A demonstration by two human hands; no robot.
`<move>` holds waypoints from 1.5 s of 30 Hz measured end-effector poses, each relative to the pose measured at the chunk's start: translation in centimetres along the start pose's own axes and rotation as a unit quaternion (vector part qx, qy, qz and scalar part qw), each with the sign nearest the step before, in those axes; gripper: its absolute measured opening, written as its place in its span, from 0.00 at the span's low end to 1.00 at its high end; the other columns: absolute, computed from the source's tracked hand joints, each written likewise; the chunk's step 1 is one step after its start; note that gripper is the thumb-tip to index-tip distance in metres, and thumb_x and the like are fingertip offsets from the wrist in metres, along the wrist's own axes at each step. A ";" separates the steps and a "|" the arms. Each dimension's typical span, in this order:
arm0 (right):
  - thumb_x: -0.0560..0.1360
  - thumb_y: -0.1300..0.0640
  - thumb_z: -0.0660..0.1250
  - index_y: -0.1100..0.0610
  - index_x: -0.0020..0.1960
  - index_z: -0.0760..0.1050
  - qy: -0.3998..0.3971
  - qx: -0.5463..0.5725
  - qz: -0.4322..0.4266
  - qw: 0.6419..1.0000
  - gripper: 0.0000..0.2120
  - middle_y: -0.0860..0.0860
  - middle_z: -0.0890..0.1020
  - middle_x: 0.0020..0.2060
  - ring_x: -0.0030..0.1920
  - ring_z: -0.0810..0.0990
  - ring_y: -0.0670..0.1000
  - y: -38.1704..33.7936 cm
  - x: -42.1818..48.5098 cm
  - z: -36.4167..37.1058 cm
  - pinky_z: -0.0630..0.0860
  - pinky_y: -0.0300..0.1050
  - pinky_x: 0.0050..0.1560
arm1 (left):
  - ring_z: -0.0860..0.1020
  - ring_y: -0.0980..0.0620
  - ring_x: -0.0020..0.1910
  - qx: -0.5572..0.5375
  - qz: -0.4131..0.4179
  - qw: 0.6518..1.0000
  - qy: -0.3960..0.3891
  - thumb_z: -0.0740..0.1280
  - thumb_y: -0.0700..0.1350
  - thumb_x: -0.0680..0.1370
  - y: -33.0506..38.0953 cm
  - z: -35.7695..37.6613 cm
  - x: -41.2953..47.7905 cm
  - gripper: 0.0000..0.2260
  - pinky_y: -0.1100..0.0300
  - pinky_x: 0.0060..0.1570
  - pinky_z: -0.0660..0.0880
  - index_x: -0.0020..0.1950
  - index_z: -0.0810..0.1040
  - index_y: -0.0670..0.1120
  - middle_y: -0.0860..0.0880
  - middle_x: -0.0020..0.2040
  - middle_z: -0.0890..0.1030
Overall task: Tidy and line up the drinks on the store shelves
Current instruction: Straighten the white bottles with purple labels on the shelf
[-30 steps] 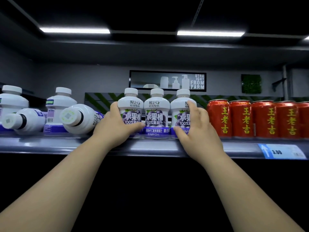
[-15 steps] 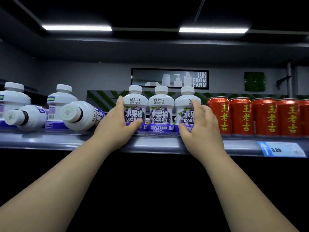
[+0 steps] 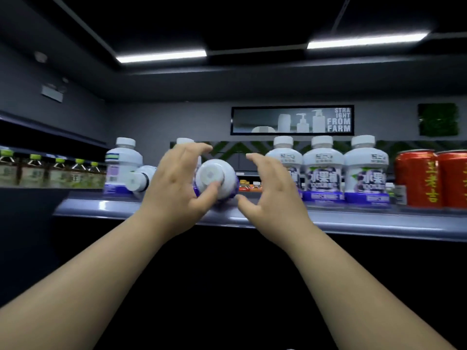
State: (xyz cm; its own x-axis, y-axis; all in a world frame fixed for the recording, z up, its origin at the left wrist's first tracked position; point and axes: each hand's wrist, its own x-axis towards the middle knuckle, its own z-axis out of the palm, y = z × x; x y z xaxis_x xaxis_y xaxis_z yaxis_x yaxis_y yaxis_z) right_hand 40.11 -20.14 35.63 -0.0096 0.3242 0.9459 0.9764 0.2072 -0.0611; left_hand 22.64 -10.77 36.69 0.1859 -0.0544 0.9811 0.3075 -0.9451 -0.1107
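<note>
The shelf (image 3: 121,208) carries white juice bottles with purple labels and, at its right end, red cans (image 3: 417,179). One tipped bottle (image 3: 217,179) lies on its side near the shelf's front edge, cap toward the camera, between the two hands. The left hand (image 3: 174,190) is just left of it: grip wide, fingers spread and curved above the bottle's body, thumb across the lower edge of the cap. Whether the thumb presses on the cap cannot be told. The right hand (image 3: 274,198) is just right of the tipped bottle: grip wide, fingers curved, holding nothing, thumb near the bottle's lower end. Contact there cannot be confirmed. A second tipped bottle (image 3: 141,178) lies left of the left hand, beside an upright bottle (image 3: 123,165). Another upright bottle stands behind the left hand; only its cap (image 3: 184,141) shows. Right of the right hand, three bottles (image 3: 324,170) stand upright in a row, labels forward, touching or nearly so, with the cans just beyond. The frame is slightly blurred.
</note>
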 end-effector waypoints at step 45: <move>0.69 0.27 0.65 0.54 0.76 0.48 -0.031 -0.211 0.226 0.950 0.50 0.54 0.80 0.60 0.58 0.80 0.59 -2.3 4.0 7.3 0.68 0.50 0.42 | 0.67 0.35 0.65 0.054 -0.219 0.966 -0.126 0.75 0.52 0.73 -8.8 6.1 2.3 0.46 0.47 0.65 0.65 0.79 0.46 0.48 0.39 0.71 0.58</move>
State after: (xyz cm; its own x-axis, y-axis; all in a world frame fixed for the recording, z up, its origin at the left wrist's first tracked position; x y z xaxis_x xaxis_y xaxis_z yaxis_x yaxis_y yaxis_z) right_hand 36.26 -12.54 37.19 0.4322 0.3482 0.8318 0.8829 -0.3512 -0.3117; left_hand 26.05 -0.61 38.99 0.2334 0.4355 0.8694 0.5009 -0.8202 0.2764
